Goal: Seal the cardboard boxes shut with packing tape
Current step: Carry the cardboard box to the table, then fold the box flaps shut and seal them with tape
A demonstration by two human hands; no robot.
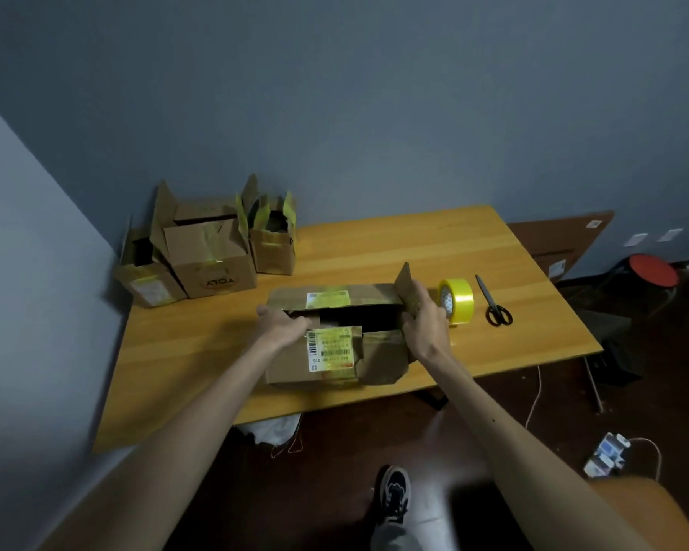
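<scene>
Box (335, 351): creased brown cardboard, rectangular, labelled, top gaping, mid-worktop (374, 248).
Left hand (285, 326): flat, pressing left end of top.
Right hand (424, 318): gripping upright side flap (404, 278).
Tape roll (456, 301): glossy yellow ring, beside box.

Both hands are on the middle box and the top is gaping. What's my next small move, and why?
Probably fold the upright end flap down into the box with the right hand, which holds it. A dark gap shows between the long top flaps, so the box is not ready for tape. The tape roll and scissors lie close by on the right for afterwards.
</scene>
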